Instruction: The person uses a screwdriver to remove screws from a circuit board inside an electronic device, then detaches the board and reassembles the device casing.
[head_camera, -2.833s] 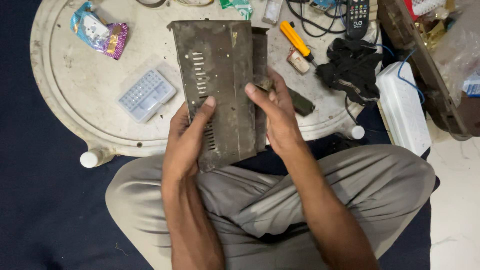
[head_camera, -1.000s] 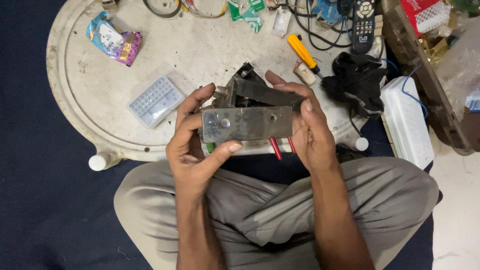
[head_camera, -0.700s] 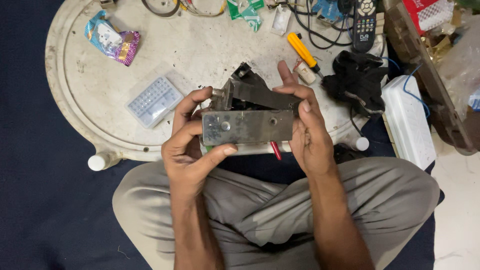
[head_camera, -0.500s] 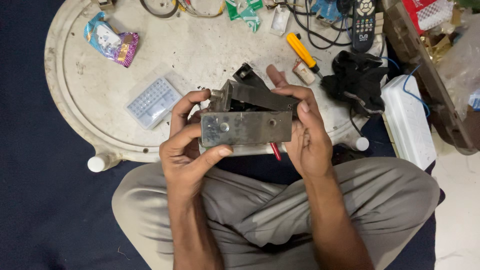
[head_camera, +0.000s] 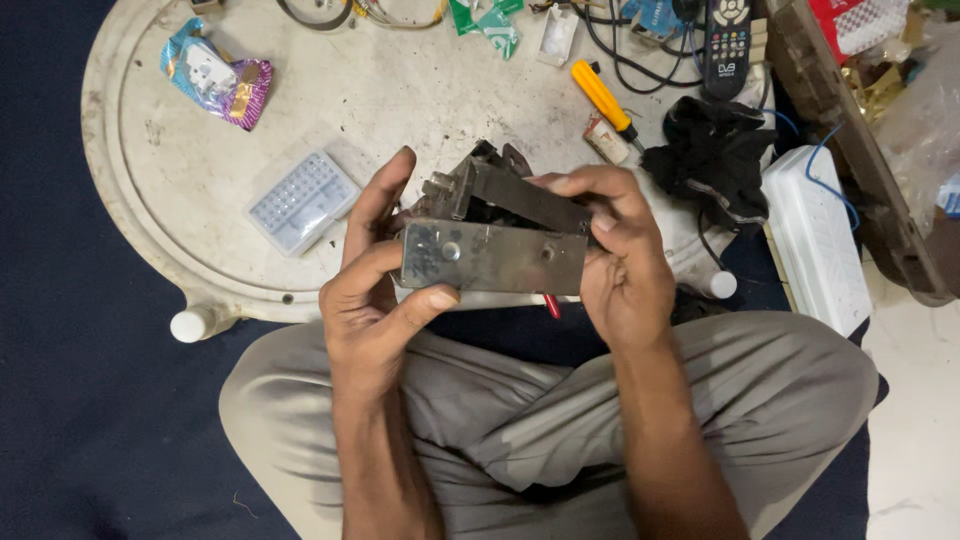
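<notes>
The left hand (head_camera: 375, 290) is gripping one end of a scuffed, dull grey metal casing (head_camera: 492, 255), thumb under its flat face, while the right hand (head_camera: 620, 260) is clamping the other end, above the lap. Behind it, on the stained round white tray (head_camera: 130, 200), are lying a clear plastic screw box (head_camera: 303, 201), a yellow-handled screwdriver (head_camera: 600, 95) and black cloth (head_camera: 712, 155).

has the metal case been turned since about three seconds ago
Yes. The metal case showed its broad face upright before; now its narrow edge faces up, lying crosswise before the round table.
</notes>
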